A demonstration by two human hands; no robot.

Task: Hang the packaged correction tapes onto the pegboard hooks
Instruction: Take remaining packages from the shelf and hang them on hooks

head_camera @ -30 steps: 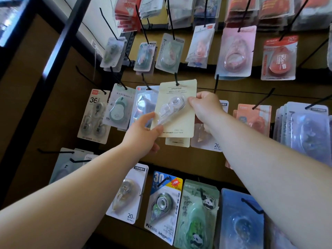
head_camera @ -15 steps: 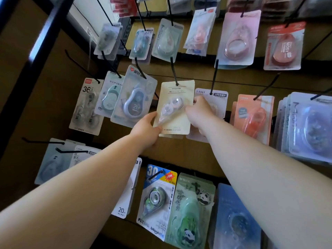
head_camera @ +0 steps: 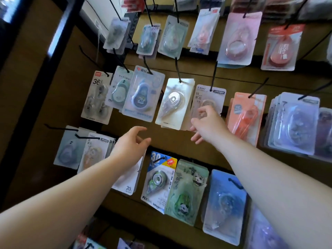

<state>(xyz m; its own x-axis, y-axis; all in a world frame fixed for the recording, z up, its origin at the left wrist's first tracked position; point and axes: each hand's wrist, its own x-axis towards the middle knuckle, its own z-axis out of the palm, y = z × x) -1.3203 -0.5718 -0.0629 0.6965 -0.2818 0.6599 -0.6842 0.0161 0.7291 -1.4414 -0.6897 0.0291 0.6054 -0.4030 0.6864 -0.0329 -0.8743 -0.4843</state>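
Note:
A cream-carded correction tape pack [head_camera: 173, 103] hangs free on a black hook [head_camera: 177, 69] in the middle row of the brown pegboard [head_camera: 170, 141]. My left hand [head_camera: 132, 146] hovers below and to the left of it, fingers loosely spread, holding nothing. My right hand [head_camera: 206, 125] is just right of the pack's lower corner, in front of a white T-9267 pack [head_camera: 209, 97], fingers loosely curled and empty. Neither hand touches the cream pack.
Many other packaged tapes fill the board: a blue "20" pack [head_camera: 142, 95], an orange pack [head_camera: 245, 114], a panda pack [head_camera: 186, 191], a "30" pack [head_camera: 158, 178]. Long black hooks jut outward. A bare hook [head_camera: 59, 127] sticks out at lower left. A dark shelf frame [head_camera: 36, 72] borders the left.
Both hands have let go of the cream pack, which now hangs on its hook. The hands have drawn back and down, the left one farther.

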